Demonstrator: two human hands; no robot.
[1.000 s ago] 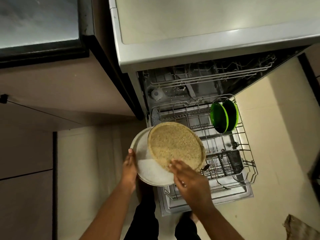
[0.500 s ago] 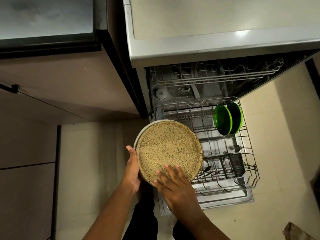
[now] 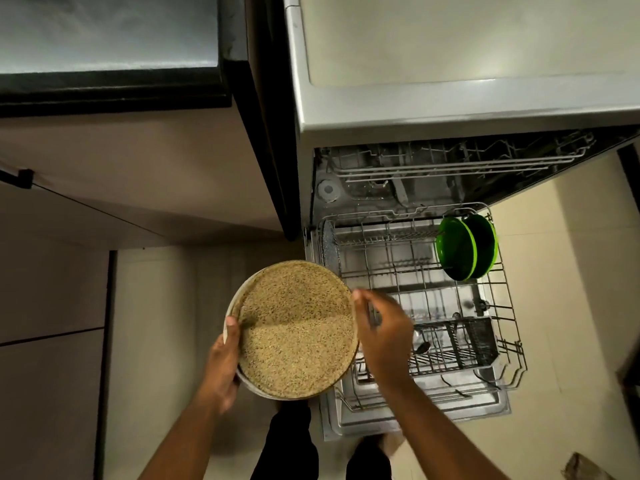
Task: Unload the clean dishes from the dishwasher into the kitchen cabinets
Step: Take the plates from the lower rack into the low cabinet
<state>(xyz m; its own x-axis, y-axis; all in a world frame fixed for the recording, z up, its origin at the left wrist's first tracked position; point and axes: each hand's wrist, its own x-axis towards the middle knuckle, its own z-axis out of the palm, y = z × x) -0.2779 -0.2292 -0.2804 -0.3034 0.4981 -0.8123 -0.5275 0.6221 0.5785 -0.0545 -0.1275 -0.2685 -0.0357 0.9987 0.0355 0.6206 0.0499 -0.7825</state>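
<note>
Holding the stack is all down to the left hand [image 3: 224,358] here, fingers curled round the near-left rim of the speckled tan plate [image 3: 298,327], which sits on a white plate [image 3: 232,306] peeking out underneath. The right hand [image 3: 379,332] is just beside the stack's right edge, blurry, fingers loosely bent; can't tell if it's touching the rim, but it doesn't seem to grip anything.

Both plates are out of the dishwasher, held over the floor in front of the pulled-out lower rack [image 3: 498,299]. I'd say we're mid-collecting. Two green bowls [image 3: 464,249] stand on edge at the rack's far right, a dark speckled plate [image 3: 327,247] at its far left, and some cutlery [image 3: 420,346] near the front.

Next move probably means either grabbing more or carrying the stack to a cabinet. One-handed, the top plate could slide.
</note>
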